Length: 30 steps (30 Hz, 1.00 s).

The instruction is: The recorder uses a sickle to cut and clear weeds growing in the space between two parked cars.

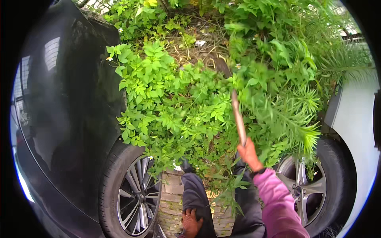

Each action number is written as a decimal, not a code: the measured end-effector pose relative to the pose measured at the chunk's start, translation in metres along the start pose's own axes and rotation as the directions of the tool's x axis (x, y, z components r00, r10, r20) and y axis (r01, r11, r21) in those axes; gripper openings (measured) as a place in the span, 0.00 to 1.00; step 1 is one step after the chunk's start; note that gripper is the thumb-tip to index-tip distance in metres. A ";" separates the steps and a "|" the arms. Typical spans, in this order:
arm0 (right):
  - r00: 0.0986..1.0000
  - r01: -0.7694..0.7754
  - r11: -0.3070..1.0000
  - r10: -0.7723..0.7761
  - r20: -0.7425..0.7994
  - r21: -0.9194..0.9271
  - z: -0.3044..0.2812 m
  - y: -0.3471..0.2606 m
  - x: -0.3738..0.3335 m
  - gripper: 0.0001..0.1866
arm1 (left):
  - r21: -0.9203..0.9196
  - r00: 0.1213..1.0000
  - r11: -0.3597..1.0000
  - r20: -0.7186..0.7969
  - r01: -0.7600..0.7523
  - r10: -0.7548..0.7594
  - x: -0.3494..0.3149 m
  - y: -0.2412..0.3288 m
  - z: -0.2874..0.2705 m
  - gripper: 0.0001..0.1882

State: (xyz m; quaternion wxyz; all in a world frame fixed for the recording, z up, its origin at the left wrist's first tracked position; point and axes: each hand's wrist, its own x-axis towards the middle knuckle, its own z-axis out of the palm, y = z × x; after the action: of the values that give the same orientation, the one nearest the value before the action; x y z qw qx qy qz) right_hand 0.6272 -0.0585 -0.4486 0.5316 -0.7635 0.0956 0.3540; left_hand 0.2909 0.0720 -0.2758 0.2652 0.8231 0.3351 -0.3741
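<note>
Weeds [174,107] crowd between two car wheels [137,194]; my right hand [249,152] fisted on stick [237,115], pointing 12 o'clock; left hand [191,223] flat on thigh.

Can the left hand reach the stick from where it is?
Probably not yet. The left hand rests low on the person's knee, while the right hand grips the stick higher up, among the weeds.
</note>
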 end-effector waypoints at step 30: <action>0.995 -0.094 0.992 0.090 0.045 0.085 0.029 -0.022 -0.036 0.09 | -0.033 0.996 0.999 0.091 -0.009 0.012 -0.001 -0.019 0.026 0.34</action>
State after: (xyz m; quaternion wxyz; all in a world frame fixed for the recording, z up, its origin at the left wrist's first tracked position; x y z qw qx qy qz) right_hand 0.5992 -0.0320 -0.4141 0.5494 -0.7268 0.1353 0.3893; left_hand 0.2648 0.0657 -0.2933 0.2954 0.8024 0.3244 -0.4047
